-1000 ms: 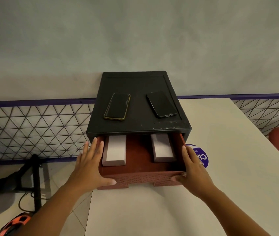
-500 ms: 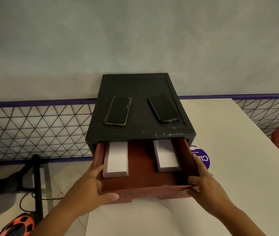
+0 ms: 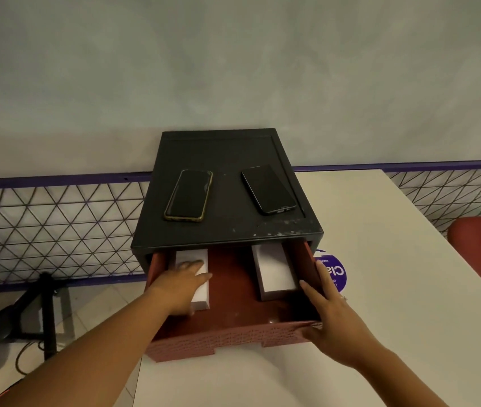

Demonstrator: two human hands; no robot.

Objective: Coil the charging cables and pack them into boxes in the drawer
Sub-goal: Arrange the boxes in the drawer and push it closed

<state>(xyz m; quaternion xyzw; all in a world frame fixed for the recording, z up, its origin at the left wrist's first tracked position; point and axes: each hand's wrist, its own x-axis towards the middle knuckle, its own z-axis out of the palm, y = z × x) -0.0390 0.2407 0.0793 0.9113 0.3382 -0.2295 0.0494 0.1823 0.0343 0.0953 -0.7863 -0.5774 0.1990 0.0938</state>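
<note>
Drawer: the red drawer (image 3: 233, 333) is further out of the black cabinet (image 3: 224, 154) than a second ago, and both white boxes now show.
Left hand: my left hand (image 3: 180, 284) has left the drawer's front corner and reached inside. Its fingers lie straight on top of the left box (image 3: 191, 255), not closed round it.
Right hand: my right hand (image 3: 330, 312) still pinches the front right corner, fingers along the side wall and thumb at the front.
Right box: the right box (image 3: 274, 270) lies untouched beside the drawer's right wall.
Charging cables: none in view; two phones (image 3: 189, 195) lie on the cabinet top.
Meaning: opening looks done. I judge that lifting out the left box comes next, and coiling has not started.
</note>
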